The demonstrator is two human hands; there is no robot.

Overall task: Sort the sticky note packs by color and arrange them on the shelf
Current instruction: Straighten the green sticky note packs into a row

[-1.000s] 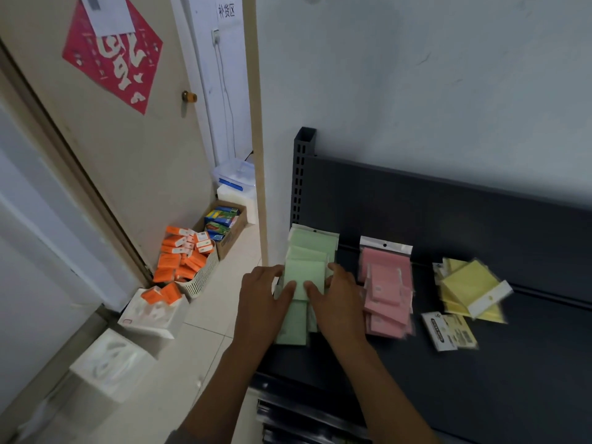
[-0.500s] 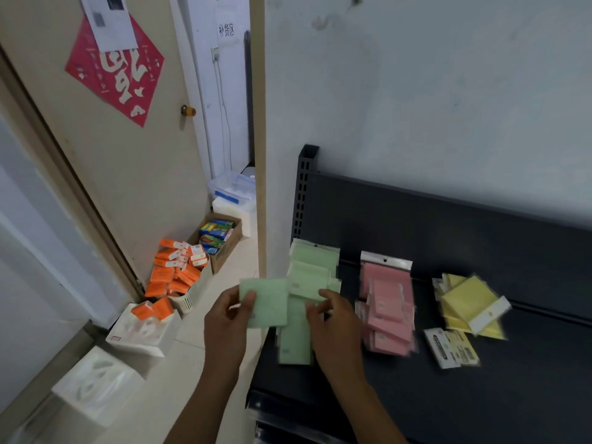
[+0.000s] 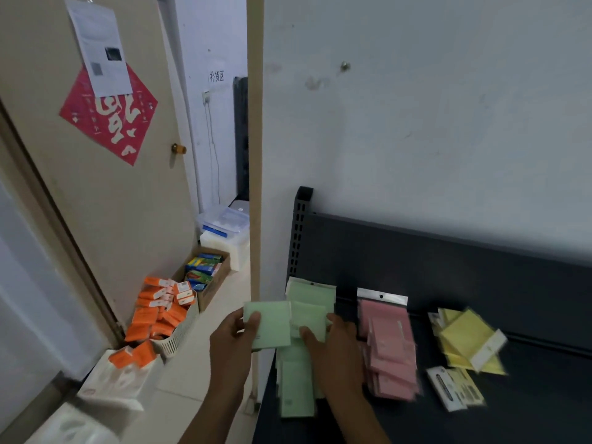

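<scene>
left hand [image 3: 232, 339] is pinching one green pack [image 3: 267, 323], thumb on top and fingers under, holding it just off the left edge of the dark shelf [image 3: 480, 267] so it hangs over the floor. right next to it, the right hand [image 3: 333, 350] has its thumb and fingers closed on another green pack [image 3: 309, 318] sitting on top of the green pile [image 3: 296, 390], which runs from behind that hand toward the back panel down to in front of it near the shelf's front edge. the two held packs touch or overlap at their edges, can't tell which, it's kinda blurry. just to the right of the right hand is the pink pile [image 3: 389, 347], with its clear hang tab at the far end, close to the knuckles but i can't say if it's touching. further right of that, well clear of both hands, the yellow pile [image 3: 466, 339] sits fanned out messily, and a loose pack [image 3: 455, 387] lies face up in front of it. off to the left of the left hand, down on the floor, there's a white basket [image 3: 179, 331] stuffed with orange boxes [image 3: 157, 310], a cardboard box [image 3: 213, 283] with colourful packs behind it, and white packages [image 3: 112, 384] nearer the camera. the door [image 3: 96, 203] past those has a red diamond decoration [image 3: 109, 118] with a printed sheet [image 3: 101, 48] taped over it.
</scene>
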